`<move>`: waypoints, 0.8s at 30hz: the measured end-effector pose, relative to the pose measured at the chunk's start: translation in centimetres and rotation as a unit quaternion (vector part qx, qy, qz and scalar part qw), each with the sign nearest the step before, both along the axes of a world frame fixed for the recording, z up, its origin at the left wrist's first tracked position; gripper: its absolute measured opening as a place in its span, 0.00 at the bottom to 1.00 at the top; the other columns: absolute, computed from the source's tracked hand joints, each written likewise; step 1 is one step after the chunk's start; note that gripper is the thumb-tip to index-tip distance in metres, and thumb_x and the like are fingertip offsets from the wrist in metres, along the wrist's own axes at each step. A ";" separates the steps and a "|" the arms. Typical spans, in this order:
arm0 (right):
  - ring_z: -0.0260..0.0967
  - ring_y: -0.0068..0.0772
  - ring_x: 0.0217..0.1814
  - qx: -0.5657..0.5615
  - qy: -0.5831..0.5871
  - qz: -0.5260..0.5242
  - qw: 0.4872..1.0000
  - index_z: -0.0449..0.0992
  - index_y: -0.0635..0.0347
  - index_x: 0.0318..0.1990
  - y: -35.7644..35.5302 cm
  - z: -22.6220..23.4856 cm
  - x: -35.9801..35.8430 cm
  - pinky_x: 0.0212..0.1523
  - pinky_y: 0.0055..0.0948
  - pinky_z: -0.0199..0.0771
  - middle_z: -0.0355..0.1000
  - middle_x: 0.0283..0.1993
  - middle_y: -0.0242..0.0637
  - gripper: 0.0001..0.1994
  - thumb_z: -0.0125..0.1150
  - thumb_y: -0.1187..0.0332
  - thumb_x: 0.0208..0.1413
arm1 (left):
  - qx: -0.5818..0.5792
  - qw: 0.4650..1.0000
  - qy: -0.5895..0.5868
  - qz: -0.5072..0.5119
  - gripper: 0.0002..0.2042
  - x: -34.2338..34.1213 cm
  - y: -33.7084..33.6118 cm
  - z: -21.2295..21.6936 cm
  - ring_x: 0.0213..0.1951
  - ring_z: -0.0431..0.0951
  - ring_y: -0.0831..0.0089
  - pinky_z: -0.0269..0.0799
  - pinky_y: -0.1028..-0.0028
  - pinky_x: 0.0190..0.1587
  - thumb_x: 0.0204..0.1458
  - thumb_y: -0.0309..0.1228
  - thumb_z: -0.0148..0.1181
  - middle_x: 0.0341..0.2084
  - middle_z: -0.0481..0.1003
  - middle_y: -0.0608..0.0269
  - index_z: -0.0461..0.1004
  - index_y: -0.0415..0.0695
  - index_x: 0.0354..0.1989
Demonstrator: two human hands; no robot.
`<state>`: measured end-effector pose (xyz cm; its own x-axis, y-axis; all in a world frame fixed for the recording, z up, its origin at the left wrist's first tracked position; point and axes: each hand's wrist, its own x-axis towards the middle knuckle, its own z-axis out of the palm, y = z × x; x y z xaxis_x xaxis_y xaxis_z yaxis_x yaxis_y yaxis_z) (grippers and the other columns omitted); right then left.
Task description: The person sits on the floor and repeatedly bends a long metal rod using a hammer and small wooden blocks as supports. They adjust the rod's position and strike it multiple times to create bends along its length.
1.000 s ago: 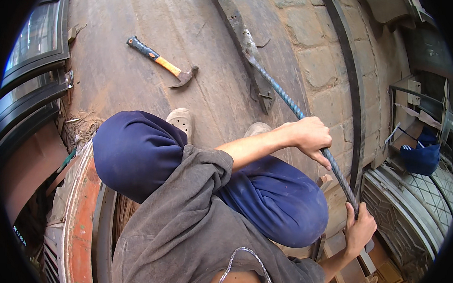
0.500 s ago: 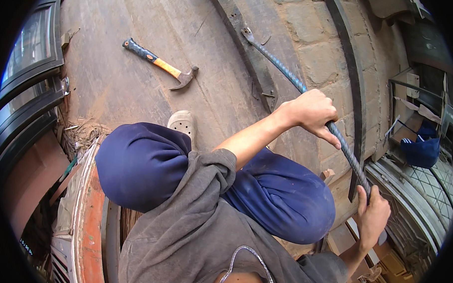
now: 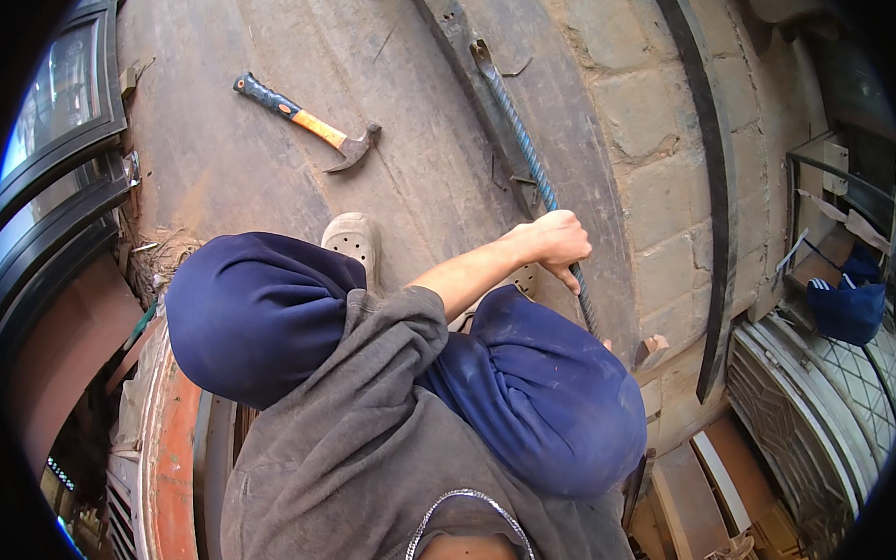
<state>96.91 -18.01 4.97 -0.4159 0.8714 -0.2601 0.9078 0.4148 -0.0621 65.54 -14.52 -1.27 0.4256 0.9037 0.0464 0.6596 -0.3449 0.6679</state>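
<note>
My left hand is closed round the twisted shaft of a blue, worn crowbar. The crowbar's claw end lies against the side of a dark beam on the floor, which has bent nails sticking out near its near end. Only a small bit of my right hand shows beside the lower shaft; my right knee hides the rest, and it appears to grip the bar there. To the left on the floor lies a claw hammer with a black and orange handle.
Another long dark strip lies on the stone blocks to the right. Dark window frames stand at the left. Metal grilles and wooden boards are stacked at the lower right. A dark blue cloth item hangs at the right.
Both hands have brought the crowbar's shaft leftward and closer to my right knee, so it stands steeper in view. My right hand has gone mostly behind the knee. The view has shifted slightly.
</note>
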 end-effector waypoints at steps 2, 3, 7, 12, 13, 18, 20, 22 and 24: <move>0.70 0.56 0.21 0.024 -0.024 0.016 0.999 0.65 0.60 0.26 0.7 -0.7 -0.4 0.20 0.47 0.66 0.69 0.19 0.50 0.22 0.58 0.48 0.56 | 0.001 1.000 0.002 0.007 0.33 -0.1 0.1 -0.8 0.23 0.78 0.53 0.71 0.62 0.25 0.37 0.66 0.59 0.13 0.74 0.52 0.76 0.39 0.15; 0.70 0.56 0.21 0.039 -0.039 0.022 0.998 0.65 0.60 0.26 1.1 -0.9 -0.5 0.20 0.47 0.66 0.70 0.19 0.50 0.23 0.58 0.47 0.55 | 0.005 1.000 0.000 0.009 0.33 0.0 0.4 -1.1 0.23 0.78 0.53 0.71 0.62 0.25 0.37 0.66 0.59 0.13 0.73 0.52 0.76 0.40 0.16; 0.71 0.56 0.21 0.048 -0.018 0.043 0.998 0.66 0.59 0.27 2.8 -2.0 -0.1 0.19 0.47 0.67 0.70 0.19 0.49 0.24 0.57 0.45 0.54 | -0.014 1.000 0.016 0.009 0.34 -0.5 1.0 -0.4 0.21 0.77 0.53 0.70 0.62 0.23 0.39 0.66 0.58 0.12 0.73 0.52 0.76 0.39 0.16; 0.71 0.55 0.20 0.064 -0.018 0.050 0.997 0.67 0.58 0.26 3.2 -3.7 -1.2 0.19 0.46 0.66 0.71 0.19 0.48 0.22 0.57 0.47 0.55 | -0.014 0.999 0.043 0.015 0.33 -1.4 1.7 -1.4 0.20 0.77 0.54 0.70 0.62 0.23 0.38 0.66 0.59 0.12 0.73 0.53 0.76 0.40 0.16; 0.70 0.54 0.20 0.023 -0.027 0.018 0.999 0.68 0.58 0.26 2.8 -4.8 -2.3 0.19 0.45 0.66 0.70 0.19 0.48 0.21 0.58 0.48 0.55 | -0.016 0.998 0.055 0.015 0.33 -1.7 1.7 -1.9 0.21 0.77 0.54 0.70 0.62 0.24 0.37 0.66 0.59 0.13 0.74 0.53 0.77 0.40 0.16; 0.70 0.53 0.19 0.007 -0.003 -0.009 1.000 0.68 0.58 0.26 0.4 -4.8 -1.8 0.19 0.44 0.65 0.70 0.19 0.47 0.20 0.58 0.49 0.55 | -0.038 0.985 0.149 -0.072 0.31 -4.1 1.1 -3.0 0.28 0.80 0.58 0.72 0.62 0.33 0.35 0.64 0.62 0.20 0.78 0.54 0.78 0.42 0.19; 0.69 0.53 0.19 -0.032 -0.004 -0.012 0.999 0.69 0.58 0.26 -0.2 -3.7 -1.3 0.19 0.44 0.65 0.70 0.18 0.47 0.20 0.59 0.49 0.55 | -0.066 0.983 0.138 -0.100 0.28 -2.1 -2.1 -3.3 0.31 0.81 0.60 0.71 0.65 0.38 0.36 0.61 0.63 0.21 0.79 0.57 0.79 0.43 0.21; 0.69 0.52 0.19 -0.020 -0.011 -0.029 0.999 0.69 0.58 0.26 -0.2 -1.5 -1.0 0.19 0.44 0.65 0.70 0.18 0.47 0.20 0.59 0.49 0.55 | -0.020 0.987 0.112 -0.112 0.24 -1.3 -1.7 -2.3 0.31 0.81 0.61 0.70 0.65 0.38 0.40 0.57 0.63 0.21 0.79 0.60 0.80 0.44 0.22; 0.69 0.52 0.19 -0.019 -0.012 -0.037 0.999 0.69 0.58 0.26 -0.8 0.2 -0.4 0.19 0.43 0.65 0.69 0.18 0.47 0.20 0.59 0.50 0.55 | -0.007 0.989 0.086 -0.124 0.22 1.5 -1.6 -0.8 0.31 0.81 0.62 0.70 0.65 0.37 0.41 0.54 0.63 0.21 0.79 0.61 0.80 0.45 0.22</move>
<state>96.50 -18.83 5.20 -0.3447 0.8884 -0.3031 0.9371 0.3448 -0.0551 67.00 -16.12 -2.07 0.6347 0.7706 -0.0580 0.6599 -0.5014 0.5596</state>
